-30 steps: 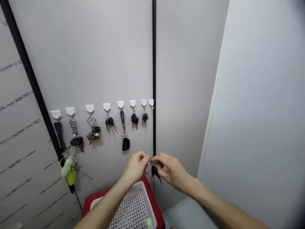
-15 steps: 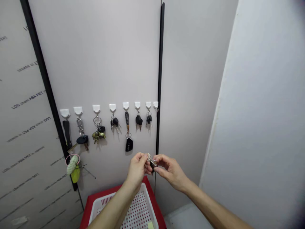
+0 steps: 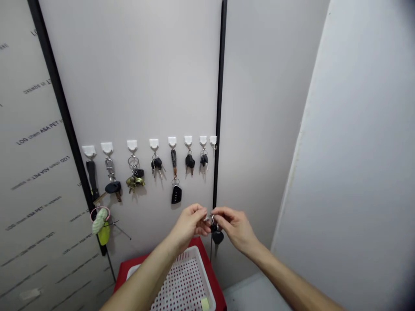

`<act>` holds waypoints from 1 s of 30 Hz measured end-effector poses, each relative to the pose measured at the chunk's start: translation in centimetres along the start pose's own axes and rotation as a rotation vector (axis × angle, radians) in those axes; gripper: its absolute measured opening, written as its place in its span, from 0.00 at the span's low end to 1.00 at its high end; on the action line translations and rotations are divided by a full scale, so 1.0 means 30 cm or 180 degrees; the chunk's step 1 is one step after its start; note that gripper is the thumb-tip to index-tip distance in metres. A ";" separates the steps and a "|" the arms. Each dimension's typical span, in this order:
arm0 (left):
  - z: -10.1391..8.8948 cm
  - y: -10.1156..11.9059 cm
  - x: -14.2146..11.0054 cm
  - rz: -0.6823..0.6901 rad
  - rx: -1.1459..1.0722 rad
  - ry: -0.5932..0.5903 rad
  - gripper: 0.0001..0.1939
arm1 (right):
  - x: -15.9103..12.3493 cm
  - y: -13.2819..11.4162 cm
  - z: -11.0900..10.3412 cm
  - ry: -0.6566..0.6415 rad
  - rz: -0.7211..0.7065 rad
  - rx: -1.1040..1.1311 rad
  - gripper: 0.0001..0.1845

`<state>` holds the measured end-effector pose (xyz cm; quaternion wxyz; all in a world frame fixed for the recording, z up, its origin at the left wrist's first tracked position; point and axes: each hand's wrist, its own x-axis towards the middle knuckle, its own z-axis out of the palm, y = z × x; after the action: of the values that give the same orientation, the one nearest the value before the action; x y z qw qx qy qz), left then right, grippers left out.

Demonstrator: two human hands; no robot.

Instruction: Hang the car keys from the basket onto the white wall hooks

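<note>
Between my two hands hangs a bunch of keys (image 3: pixel 217 236) with black heads, on a metal ring. My right hand (image 3: pixel 236 226) pinches the ring from the right, and a black-headed key dangles under its fingertips. From the other side my left hand (image 3: pixel 192 222) holds the metal parts of the same bunch, thumb against fingers. Just what each fingertip grips is too small to make out. Both hands are below the row of hooks and in front of the wall panel. The end hook (image 3: pixel 213 141) at the right carries nothing.
Several white hooks (image 3: pixel 172 141) in a row bear key bunches, among them brass keys (image 3: pixel 134 183) and a black car key fob (image 3: pixel 176 194). A pink ring with a green charm (image 3: pixel 100 220) hangs low left. Below, a white perforated basket (image 3: pixel 207 276) rests on a red surface (image 3: pixel 221 298).
The keys, bunched together in my fingers before, now hang down below my right hand. My hands have drawn slightly apart, and the view has shifted a little.
</note>
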<state>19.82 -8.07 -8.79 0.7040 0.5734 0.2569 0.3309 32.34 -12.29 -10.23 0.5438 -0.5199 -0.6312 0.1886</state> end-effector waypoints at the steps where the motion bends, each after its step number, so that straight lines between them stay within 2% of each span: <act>1: 0.004 0.005 0.013 0.0008 0.0072 0.0106 0.08 | 0.015 -0.011 -0.009 0.0039 -0.0021 -0.0097 0.06; 3: 0.015 0.020 0.042 0.0151 0.0313 0.0408 0.06 | 0.062 -0.037 -0.034 0.0151 0.0065 -0.0164 0.06; 6: 0.032 0.057 0.091 0.0904 0.1150 0.0907 0.12 | 0.164 -0.077 -0.085 0.0252 0.0290 -0.0014 0.07; 8: 0.044 0.089 0.128 0.1437 0.1777 0.0979 0.16 | 0.242 -0.101 -0.120 0.0343 0.0330 0.0126 0.07; 10: 0.057 0.123 0.171 0.1677 0.2160 0.0819 0.18 | 0.318 -0.119 -0.148 0.0535 0.0293 0.0217 0.08; 13: 0.075 0.169 0.238 0.1738 0.2329 0.0701 0.21 | 0.417 -0.130 -0.175 0.0824 0.0223 0.0284 0.07; 20: 0.098 0.227 0.309 0.1705 0.2804 0.1090 0.20 | 0.544 -0.123 -0.178 0.1384 0.0103 -0.0275 0.07; 24: 0.091 0.210 0.304 0.1505 0.2735 0.1143 0.21 | 0.562 -0.104 -0.162 0.1420 0.0255 -0.0615 0.07; 27: 0.071 0.181 0.273 0.1399 0.2489 0.1021 0.23 | 0.546 -0.080 -0.163 0.1436 0.0255 -0.0784 0.07; 30: 0.022 0.124 0.215 0.1199 0.2154 0.0902 0.23 | 0.482 -0.054 -0.151 0.1831 -0.0017 -0.0951 0.10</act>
<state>23.85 -3.12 -4.90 0.3605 0.7583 0.3362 0.4266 37.52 -1.94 -0.32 0.6180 -0.6243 -0.4737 -0.0622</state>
